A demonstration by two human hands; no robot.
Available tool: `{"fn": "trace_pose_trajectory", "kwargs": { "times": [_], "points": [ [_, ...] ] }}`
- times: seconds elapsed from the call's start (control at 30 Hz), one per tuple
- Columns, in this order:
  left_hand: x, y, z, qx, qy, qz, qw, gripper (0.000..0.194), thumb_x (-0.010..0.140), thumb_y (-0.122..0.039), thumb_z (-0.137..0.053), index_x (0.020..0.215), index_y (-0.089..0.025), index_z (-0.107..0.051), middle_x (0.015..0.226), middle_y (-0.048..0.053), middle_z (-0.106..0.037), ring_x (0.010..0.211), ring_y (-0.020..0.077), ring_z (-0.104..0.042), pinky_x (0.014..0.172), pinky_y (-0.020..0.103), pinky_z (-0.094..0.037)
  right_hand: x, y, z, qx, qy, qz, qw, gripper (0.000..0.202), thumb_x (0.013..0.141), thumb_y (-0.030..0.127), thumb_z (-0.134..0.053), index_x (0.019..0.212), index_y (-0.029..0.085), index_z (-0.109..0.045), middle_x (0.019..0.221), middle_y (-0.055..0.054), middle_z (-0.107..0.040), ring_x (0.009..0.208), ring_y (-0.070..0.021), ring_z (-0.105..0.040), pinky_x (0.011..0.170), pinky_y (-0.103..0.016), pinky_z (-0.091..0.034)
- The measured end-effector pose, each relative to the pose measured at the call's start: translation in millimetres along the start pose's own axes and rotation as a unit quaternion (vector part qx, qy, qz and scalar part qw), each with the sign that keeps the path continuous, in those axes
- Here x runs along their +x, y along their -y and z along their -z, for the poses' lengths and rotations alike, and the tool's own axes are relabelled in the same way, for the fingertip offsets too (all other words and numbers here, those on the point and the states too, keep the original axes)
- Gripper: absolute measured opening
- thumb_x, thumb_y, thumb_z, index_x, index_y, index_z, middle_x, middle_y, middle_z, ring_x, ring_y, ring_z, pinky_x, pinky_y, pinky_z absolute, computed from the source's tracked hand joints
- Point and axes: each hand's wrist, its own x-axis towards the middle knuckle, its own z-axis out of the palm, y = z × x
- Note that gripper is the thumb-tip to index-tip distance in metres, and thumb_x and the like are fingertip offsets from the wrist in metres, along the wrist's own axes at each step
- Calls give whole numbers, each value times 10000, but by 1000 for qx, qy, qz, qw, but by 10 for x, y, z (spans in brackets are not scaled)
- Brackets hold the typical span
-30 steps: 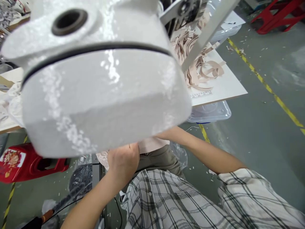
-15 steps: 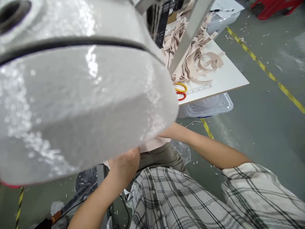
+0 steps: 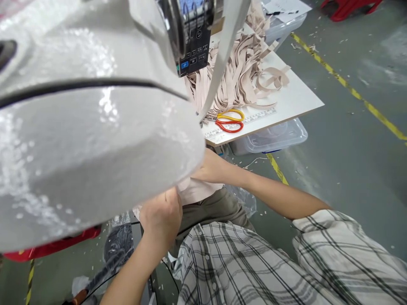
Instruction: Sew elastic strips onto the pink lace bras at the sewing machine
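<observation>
A large white sewing machine head (image 3: 104,156) fills the left and hides much of the work under it. A pale pink piece of fabric (image 3: 201,192) shows below its edge, hanging over my lap. My left hand (image 3: 162,212) is closed at the near side of the machine, its fingers curled on the fabric, which also peeks out at its left. Across the fabric's upper part lies my right hand (image 3: 208,167); the machine head covers its fingers, so their grip cannot be made out.
On a white board (image 3: 305,99) at the right lie a heap of pale pink strips (image 3: 235,72), red-and-yellow-handled scissors (image 3: 230,126) and a clear ruler (image 3: 260,114). A control panel (image 3: 193,53) stands behind the machine. Below the board is a clear plastic bin (image 3: 276,137); a red stool (image 3: 349,7) is farther off.
The view has shifted, so the machine head sits farther left and more of the scissors, panel and right hand shows. Both hands remain at the fabric.
</observation>
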Motion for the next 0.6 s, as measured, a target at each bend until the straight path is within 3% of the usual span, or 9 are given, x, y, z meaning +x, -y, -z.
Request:
{"fn": "trace_pose_trajectory", "kwargs": {
  "times": [0.2,0.37,0.5,0.6],
  "points": [
    [-3,-17,6,-60,23,15,998,346,915,-188,-449,1200,-182,-645,495,5,-537,376,138,-408,421,297,-183,-12,-30,44,8,5,-29,1000,363,847,207,-585,1192,233,-697,1375,-54,-621,1199,-229,-629,929,-375,-580],
    [-52,42,-3,-41,15,34,998,375,928,-206,-436,1248,-193,-630,569,37,-615,424,150,-479,429,292,-215,8,-15,10,31,20,-30,999,356,851,231,-597,1192,234,-698,1380,-58,-608,1228,-234,-608,958,-376,-569],
    [-74,71,-64,-37,-14,7,999,349,931,-196,-472,1240,-188,-632,622,27,-675,485,157,-573,455,283,-290,-36,-50,-23,45,2,-36,998,367,858,273,-606,1217,236,-672,1393,-68,-590,999,-193,-670,873,-355,-575],
    [-108,79,-111,-89,-32,21,995,300,957,-205,-470,1199,-188,-646,749,48,-737,657,177,-680,565,261,-417,-99,-92,-44,34,-27,-48,998,411,849,319,-636,1243,204,-621,1329,-97,-618,820,-150,-643,795,-329,-552]
  ]
}}
